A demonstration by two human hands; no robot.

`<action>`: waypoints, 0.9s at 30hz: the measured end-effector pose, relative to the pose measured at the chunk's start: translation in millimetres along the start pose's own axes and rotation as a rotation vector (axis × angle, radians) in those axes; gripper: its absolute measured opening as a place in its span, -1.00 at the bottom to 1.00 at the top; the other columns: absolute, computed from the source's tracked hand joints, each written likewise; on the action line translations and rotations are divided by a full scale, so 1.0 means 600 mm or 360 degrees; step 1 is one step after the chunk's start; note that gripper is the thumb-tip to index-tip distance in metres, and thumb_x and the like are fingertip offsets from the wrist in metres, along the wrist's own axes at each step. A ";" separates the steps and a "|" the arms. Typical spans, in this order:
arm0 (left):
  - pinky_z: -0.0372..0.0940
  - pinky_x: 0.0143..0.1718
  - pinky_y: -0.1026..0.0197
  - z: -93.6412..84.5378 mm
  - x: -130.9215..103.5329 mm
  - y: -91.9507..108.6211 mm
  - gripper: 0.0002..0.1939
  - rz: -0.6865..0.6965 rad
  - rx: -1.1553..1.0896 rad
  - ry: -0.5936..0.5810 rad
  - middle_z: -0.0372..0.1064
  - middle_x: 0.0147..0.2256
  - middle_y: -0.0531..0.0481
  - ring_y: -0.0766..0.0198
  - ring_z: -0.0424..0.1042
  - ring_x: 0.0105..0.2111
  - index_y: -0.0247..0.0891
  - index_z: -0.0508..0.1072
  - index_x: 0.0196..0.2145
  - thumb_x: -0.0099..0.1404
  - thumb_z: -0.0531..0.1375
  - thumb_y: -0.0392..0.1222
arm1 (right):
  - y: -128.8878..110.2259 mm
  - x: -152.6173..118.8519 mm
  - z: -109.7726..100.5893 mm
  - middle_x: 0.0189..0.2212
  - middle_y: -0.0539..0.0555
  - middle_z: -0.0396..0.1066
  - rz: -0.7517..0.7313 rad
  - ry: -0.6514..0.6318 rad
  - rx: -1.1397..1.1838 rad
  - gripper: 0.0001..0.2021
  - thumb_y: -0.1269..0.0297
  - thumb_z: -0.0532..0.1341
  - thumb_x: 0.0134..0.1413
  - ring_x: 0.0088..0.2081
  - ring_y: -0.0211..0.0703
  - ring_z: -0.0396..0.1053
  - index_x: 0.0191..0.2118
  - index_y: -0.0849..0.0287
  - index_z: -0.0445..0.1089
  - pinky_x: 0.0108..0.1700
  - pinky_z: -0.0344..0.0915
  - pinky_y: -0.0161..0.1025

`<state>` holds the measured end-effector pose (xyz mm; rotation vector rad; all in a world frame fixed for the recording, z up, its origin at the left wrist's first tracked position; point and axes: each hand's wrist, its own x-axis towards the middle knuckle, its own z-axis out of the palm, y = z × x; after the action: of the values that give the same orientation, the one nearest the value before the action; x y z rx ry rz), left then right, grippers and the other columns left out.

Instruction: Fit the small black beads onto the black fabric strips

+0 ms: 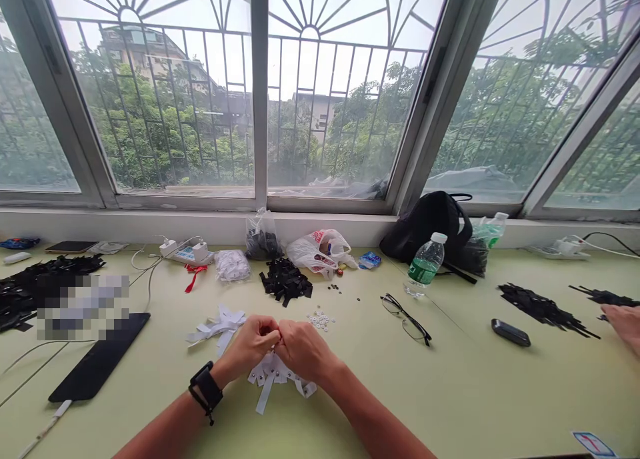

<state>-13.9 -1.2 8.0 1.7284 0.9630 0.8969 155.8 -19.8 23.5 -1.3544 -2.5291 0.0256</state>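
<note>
Head view
Forearms: two bare forearms come in from the bottom edge; the left one wears a black wrist band [205, 384].
Left hand [251, 344]: fingers curled tight, pinching something small against the right hand; what is pinched is too small to tell.
Right hand [304, 349]: fingers bent in and closed, tips meeting those of the left hand.
White strips under the hands [273, 377]: a small heap of white tabs lying on the pale green surface [380, 392], directly beneath the fingers and partly covered by them.
Second white heap [217, 327]: loose white strips just left of the left fingers.
White beads [321, 321]: a little cluster of small round pieces just beyond the right fingers.
Black pieces [285, 280]: a dark pile farther beyond the fingers, toward the window.
Glasses [406, 319]: folded open on the surface, to the right of the right fingers and apart from them.
Water bottle [425, 265]: upright, green label, beyond the glasses.
Black tablet [100, 365]: flat, well left of the left fingers.
Other person's hand [625, 325]: at the far right edge, near another spread of black strips [545, 310].
</note>
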 end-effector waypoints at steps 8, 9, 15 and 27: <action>-0.06 -0.51 0.32 0.005 -0.001 0.017 -0.77 -0.0012 -0.0156 0.0036 0.10 -0.58 0.15 0.38 0.00 -0.53 -0.30 0.34 -0.54 0.21 0.15 -0.15 | 0.006 -0.001 0.004 -0.39 0.05 0.45 0.0065 0.0044 0.0211 -0.80 0.34 0.02 0.34 -0.42 -0.22 0.28 -0.32 0.20 0.30 -0.38 -0.05 -0.28; -0.06 -0.51 0.32 0.006 -0.001 0.019 -0.76 -0.0013 -0.0166 0.0044 0.12 -0.58 0.14 0.38 0.00 -0.53 -0.30 0.34 -0.54 0.22 0.16 -0.13 | 0.007 -0.001 0.004 -0.40 0.04 0.44 0.0061 0.0049 0.0232 -0.81 0.35 0.03 0.34 -0.43 -0.23 0.26 -0.33 0.20 0.29 -0.39 -0.06 -0.28; -0.01 -0.51 0.32 0.007 0.000 0.030 -0.74 -0.0009 -0.0059 0.0085 0.18 -0.57 0.11 0.36 0.06 -0.53 -0.30 0.36 -0.54 0.21 0.15 -0.09 | 0.010 0.001 -0.001 -0.41 0.01 0.42 0.0036 0.0088 0.0187 -0.84 0.39 0.04 0.32 -0.45 -0.24 0.25 -0.32 0.19 0.27 -0.39 -0.05 -0.28; -0.18 -0.50 0.26 0.008 -0.008 0.033 -0.72 0.0002 0.0290 0.0110 -0.10 -0.57 0.13 0.35 -0.09 -0.50 -0.24 0.12 -0.60 0.20 0.08 -0.15 | 0.002 0.011 0.013 -0.32 0.14 0.43 -0.0021 -0.0005 -0.0222 -0.84 0.30 0.05 0.38 -0.35 -0.07 0.39 -0.23 0.23 0.30 -0.36 0.17 -0.23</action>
<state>-7.5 -12.1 24.4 1.8604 1.1185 0.8981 151.6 -13.0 17.2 -1.3884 -2.5845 -0.1541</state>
